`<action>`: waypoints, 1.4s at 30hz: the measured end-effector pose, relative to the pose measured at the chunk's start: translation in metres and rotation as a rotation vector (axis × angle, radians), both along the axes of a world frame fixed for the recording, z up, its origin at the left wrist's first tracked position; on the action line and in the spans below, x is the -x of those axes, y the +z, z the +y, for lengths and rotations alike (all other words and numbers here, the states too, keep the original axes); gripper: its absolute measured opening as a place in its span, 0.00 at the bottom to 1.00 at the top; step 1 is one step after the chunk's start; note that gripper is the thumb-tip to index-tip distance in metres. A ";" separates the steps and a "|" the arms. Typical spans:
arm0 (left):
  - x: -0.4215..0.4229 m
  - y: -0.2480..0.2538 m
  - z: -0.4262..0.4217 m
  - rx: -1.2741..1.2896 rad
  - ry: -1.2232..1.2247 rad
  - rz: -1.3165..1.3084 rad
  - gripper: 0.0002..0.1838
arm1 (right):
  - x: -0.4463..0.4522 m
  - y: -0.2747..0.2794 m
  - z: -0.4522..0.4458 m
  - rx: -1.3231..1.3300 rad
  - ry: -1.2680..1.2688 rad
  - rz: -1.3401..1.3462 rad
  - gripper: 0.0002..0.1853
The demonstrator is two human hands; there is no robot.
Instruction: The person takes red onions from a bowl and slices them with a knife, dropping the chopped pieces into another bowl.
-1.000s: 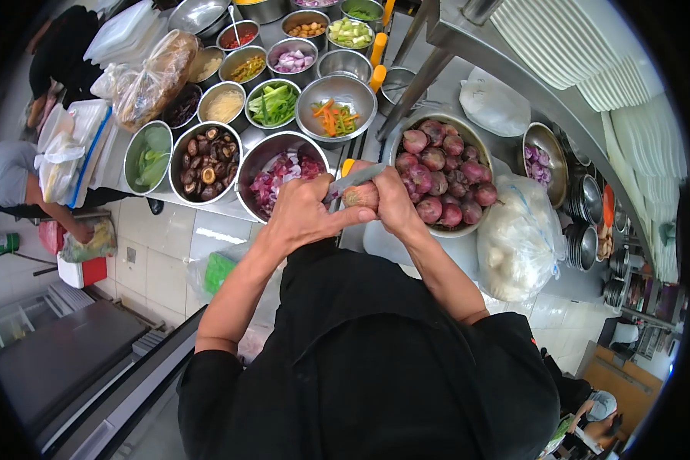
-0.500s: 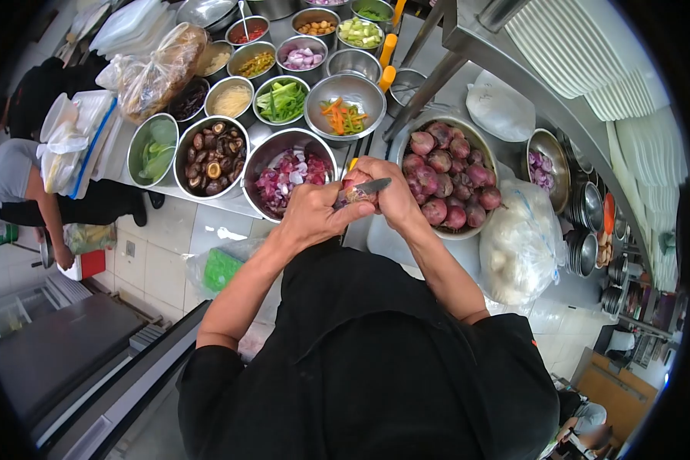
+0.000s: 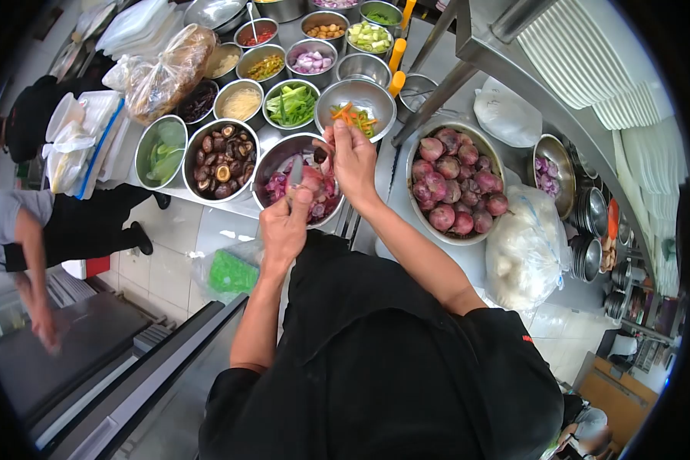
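Grey-bladed knife [image 3: 296,170] beside blurred reddish onion [image 3: 312,179], over purple pieces [image 3: 277,184].

Busy commercial kitchen, by the look of it. Long stainless-steel counter across the top of the frame, crowded with round steel bowls [image 3: 363,70] of ready-cut vegetables, sorted by kind. Deep steel pot [image 3: 256,192] of chopped red onion at centre; wide steel basin [image 3: 501,165] of whole purple-red onions to its right. Upper right: tall stacks of white plates [image 3: 575,57] (far more than a household needs). Nested shallow steel bowls [image 3: 586,257] at right. Pale square-tiled floor [image 3: 178,224] below left. Other people: one in a grey shirt [image 3: 34,218], left; another, lower right.
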State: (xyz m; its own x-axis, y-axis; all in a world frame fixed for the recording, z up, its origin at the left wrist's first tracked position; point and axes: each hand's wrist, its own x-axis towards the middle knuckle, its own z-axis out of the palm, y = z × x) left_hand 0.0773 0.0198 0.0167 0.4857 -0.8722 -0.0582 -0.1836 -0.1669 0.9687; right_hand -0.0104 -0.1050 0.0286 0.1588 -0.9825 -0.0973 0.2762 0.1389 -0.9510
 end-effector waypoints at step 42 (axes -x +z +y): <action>0.020 0.016 -0.027 0.049 0.123 -0.129 0.24 | 0.039 -0.022 0.008 -0.176 0.566 -0.319 0.20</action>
State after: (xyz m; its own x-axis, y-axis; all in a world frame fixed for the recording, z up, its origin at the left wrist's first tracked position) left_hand 0.0575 -0.0075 0.0325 0.5893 -0.8062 0.0529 -0.2884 -0.1488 0.9459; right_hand -0.0496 -0.0973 0.0071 0.6921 -0.7132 -0.1113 0.3793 0.4905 -0.7845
